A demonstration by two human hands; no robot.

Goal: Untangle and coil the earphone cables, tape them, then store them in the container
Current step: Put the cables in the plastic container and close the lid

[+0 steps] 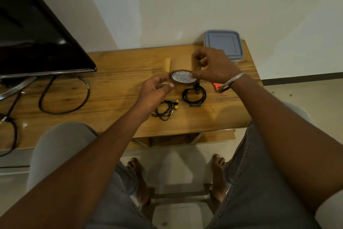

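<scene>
I hold a roll of brown tape (183, 78) above the wooden table (115, 83). My left hand (156, 89) grips its left rim. My right hand (213, 67) holds the right rim with the thumb, and its fingers pinch a broad strip of tape (181, 64) pulled up from the roll. Below the roll lies a coiled black cable (194, 96). To its left sits a looser black earphone bundle with a yellow piece (167, 109). The closed container with a blue-grey lid (223, 45) stands at the table's far right corner.
A dark TV screen (37, 33) on a metal stand fills the left, with thick black cables (63, 95) looped on the table beneath it. An orange object (217, 86) lies partly hidden under my right wrist. My knees and bare feet are below the table edge.
</scene>
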